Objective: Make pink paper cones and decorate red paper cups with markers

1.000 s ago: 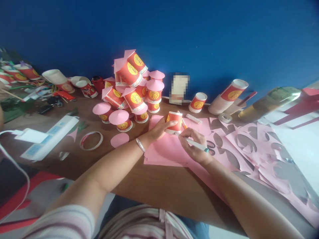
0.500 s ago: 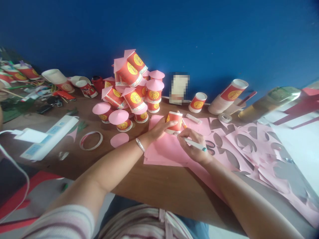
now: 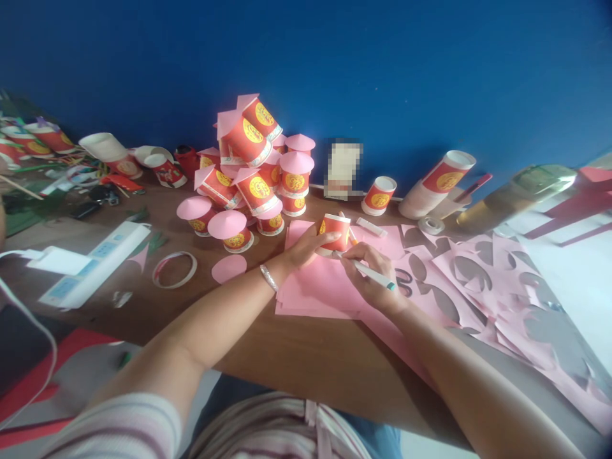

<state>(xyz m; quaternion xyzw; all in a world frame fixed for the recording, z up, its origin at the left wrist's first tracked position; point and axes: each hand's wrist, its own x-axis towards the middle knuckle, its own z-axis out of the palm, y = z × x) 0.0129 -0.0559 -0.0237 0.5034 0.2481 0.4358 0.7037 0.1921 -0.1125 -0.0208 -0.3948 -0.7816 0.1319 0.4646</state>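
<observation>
A red and white paper cup (image 3: 338, 227) with a yellow emblem is gripped in my left hand (image 3: 310, 247), thumb across its front. My right hand (image 3: 371, 273) is closed on a white marker (image 3: 370, 274) with a green end, its tip at the cup's white lower edge. Any mark made there is too small to see. Beneath both hands lie pink paper sheets (image 3: 315, 293). Just beyond the cup an orange pencil (image 3: 353, 236) shows in part. To the left stands a pile of red cups (image 3: 253, 191) topped with pink paper cones (image 3: 227, 224).
Pink scraps with round cut-outs (image 3: 459, 287) and scissors (image 3: 404, 280) lie to the right. A single cup (image 3: 380, 196), stacked cups (image 3: 447, 175) and a bottle (image 3: 521, 194) stand behind. On the left are a tape roll (image 3: 192, 271), a pink disc (image 3: 229, 270) and a power strip (image 3: 109, 248).
The marker's tip has shifted slightly left along the cup's lower edge. My left hand keeps its hold on the cup, nearly in the same place.
</observation>
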